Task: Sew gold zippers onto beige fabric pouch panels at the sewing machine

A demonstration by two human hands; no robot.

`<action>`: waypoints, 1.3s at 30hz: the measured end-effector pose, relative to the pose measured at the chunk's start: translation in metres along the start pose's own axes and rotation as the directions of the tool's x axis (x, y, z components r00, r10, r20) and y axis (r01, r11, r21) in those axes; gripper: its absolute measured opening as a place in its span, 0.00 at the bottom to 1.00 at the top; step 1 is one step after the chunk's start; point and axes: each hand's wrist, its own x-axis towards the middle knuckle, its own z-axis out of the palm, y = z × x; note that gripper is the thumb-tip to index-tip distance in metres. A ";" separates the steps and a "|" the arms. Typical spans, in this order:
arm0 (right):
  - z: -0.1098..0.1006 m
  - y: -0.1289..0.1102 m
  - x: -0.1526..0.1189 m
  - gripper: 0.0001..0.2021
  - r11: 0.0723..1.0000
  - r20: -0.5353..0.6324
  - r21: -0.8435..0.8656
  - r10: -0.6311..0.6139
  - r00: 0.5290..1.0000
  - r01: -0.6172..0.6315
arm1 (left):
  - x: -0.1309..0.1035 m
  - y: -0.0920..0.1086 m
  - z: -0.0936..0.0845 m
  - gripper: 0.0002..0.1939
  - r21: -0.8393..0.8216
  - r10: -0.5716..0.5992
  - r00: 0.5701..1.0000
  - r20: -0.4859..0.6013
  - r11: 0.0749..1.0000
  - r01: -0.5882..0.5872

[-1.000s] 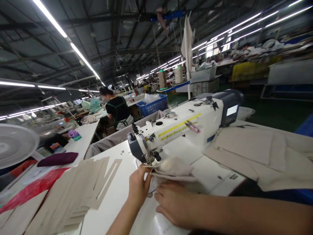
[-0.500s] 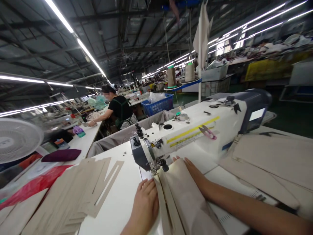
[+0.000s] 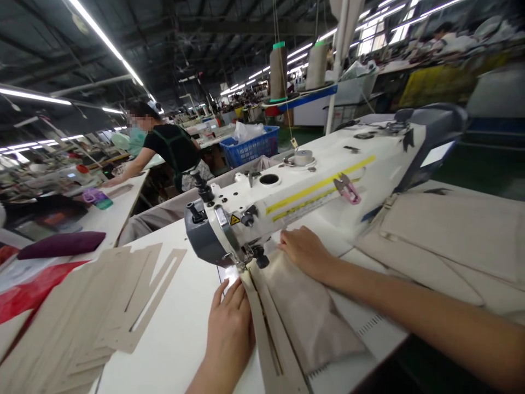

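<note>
A beige fabric piece (image 3: 303,312) with a slit edge lies flat on the white table (image 3: 180,334), running under the needle of a white sewing machine (image 3: 311,186). My left hand (image 3: 229,328) lies flat, fingers apart, pressing the fabric's left strip just in front of the needle. My right hand (image 3: 305,251) rests palm down on the fabric's far end, under the machine's arm. Neither hand grips anything.
A stack of beige cut pieces with slots (image 3: 94,312) lies to the left. More beige panels (image 3: 443,235) sit to the right. Pink snips (image 3: 348,189) rest on the machine. Thread cones (image 3: 279,65) stand behind. A person in black (image 3: 168,148) works at another table.
The bunched fabric was spread out flat toward me. My right hand moved from the near edge to under the machine's arm. My left hand went from pinching to lying flat.
</note>
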 end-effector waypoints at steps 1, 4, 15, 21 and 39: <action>0.003 -0.001 0.000 0.05 0.999 0.002 -0.033 -0.025 1.000 0.025 | 0.001 0.001 0.000 0.15 0.000 0.001 1.000 -0.004 1.000 -0.001; 0.003 -0.003 -0.002 0.05 0.990 -0.006 -0.112 -0.082 0.997 0.081 | 0.000 0.002 0.002 0.13 0.000 -0.007 1.000 -0.015 1.000 0.007; -0.003 -0.005 0.008 0.02 0.963 -0.088 -0.234 -0.158 0.984 0.134 | -0.005 0.001 0.008 0.12 -0.045 -0.082 0.997 -0.015 0.996 0.081; 0.002 -0.046 -0.033 0.09 0.882 -0.191 -0.032 -0.467 0.863 0.470 | -0.008 -0.001 0.007 0.13 -0.042 -0.207 0.972 -0.113 0.978 0.203; 0.016 -0.050 -0.037 0.19 0.795 -0.216 0.150 -0.554 0.804 0.588 | -0.002 -0.012 0.011 0.14 -0.062 0.048 0.996 -0.072 0.997 -0.052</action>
